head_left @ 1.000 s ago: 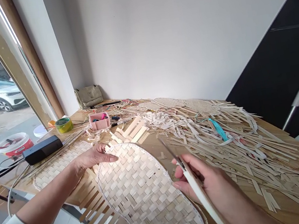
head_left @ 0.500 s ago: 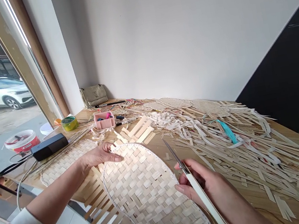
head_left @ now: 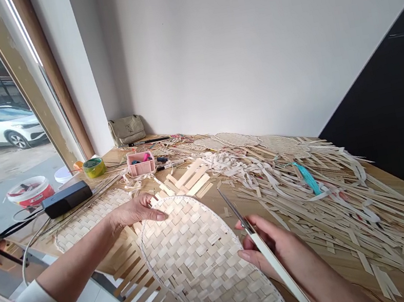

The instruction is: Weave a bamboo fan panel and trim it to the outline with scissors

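A pale woven sole-shaped piece (head_left: 200, 255) with a stitched outline lies before me, and loose strip ends (head_left: 145, 296) stick out along its left side. My left hand (head_left: 138, 211) pinches its far left edge, thumb on top and fingers underneath. In my right hand (head_left: 274, 252) are scissors (head_left: 272, 263) with white handles, their dark blades pointing up and away and looking closed. That hand's thumb is close to the right edge of the woven piece; whether it touches cannot be made out. More strip ends (head_left: 193, 178) fan out beyond the far edge.
Cut strips (head_left: 339, 220) and white ribbon (head_left: 228, 164) cover the table's right side. A teal tassel (head_left: 308, 177) lies among them. Farther back are a pink basket (head_left: 141, 167), green tape (head_left: 94, 167) and a handbag (head_left: 127, 130). A dark box (head_left: 67, 199) and tub (head_left: 30, 192) stand at left.
The scissors tip has shifted very slightly left. The woven piece sits a touch lower in view; both hands keep their hold.
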A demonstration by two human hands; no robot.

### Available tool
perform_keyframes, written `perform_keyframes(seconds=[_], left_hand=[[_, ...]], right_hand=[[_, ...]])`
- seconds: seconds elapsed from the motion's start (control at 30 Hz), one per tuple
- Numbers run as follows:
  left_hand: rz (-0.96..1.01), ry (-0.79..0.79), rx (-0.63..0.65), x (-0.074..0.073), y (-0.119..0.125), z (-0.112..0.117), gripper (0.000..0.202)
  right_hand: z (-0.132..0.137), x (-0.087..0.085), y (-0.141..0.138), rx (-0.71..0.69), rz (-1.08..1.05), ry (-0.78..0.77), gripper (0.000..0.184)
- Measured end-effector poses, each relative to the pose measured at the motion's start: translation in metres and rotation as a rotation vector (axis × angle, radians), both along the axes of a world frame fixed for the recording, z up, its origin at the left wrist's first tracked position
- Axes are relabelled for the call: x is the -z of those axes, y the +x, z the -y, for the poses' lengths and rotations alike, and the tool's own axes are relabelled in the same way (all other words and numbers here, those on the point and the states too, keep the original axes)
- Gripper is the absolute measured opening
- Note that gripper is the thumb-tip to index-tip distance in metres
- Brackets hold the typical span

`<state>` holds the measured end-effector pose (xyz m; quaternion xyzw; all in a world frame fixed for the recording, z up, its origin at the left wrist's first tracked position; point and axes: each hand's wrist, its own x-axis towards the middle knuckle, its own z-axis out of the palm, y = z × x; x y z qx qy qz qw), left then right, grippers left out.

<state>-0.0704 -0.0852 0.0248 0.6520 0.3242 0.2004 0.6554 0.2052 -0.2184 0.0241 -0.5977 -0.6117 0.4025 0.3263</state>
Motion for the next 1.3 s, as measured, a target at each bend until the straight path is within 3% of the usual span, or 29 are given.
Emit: perform_keyframes(seconds=[0.23, 0.37, 0.5, 0.7, 0.87, 1.1, 1.3], left_hand=[[-0.02, 0.05, -0.046, 0.003, 0.001, -0.001, 0.027], [-0.055, 0.002, -0.189, -0.002, -0.01, -0.003, 0.031], [-0.056, -0.09, -0.331, -0.003, -0.026, -0.013, 0.036], [-0.114, -0.12, -0.362, 0.003, -0.033, -0.019, 0.039], [-0.118, -0.164, -0.408, 0.003, -0.026, -0.019, 0.037], [-0.158, -0.165, -0.425, 0.002, -0.027, -0.018, 0.038], [-0.149, -0.15, -0.4, 0.003, -0.028, -0.017, 0.039]], right_hand=[[0.002, -0.005, 0.008, -0.012, 0.091, 0.067, 0.021], [0.005, -0.007, 0.02, 0.033, -0.088, 0.041, 0.032], [0.014, -0.005, 0.03, 0.005, -0.294, -0.106, 0.046], [0.022, 0.012, 0.032, -0.073, -0.428, -0.242, 0.039], [0.019, 0.018, 0.024, -0.08, -0.497, -0.23, 0.039], [0.022, 0.024, 0.017, -0.049, -0.346, -0.105, 0.035], [0.026, 0.036, 0.01, 0.156, -0.138, 0.063, 0.03]])
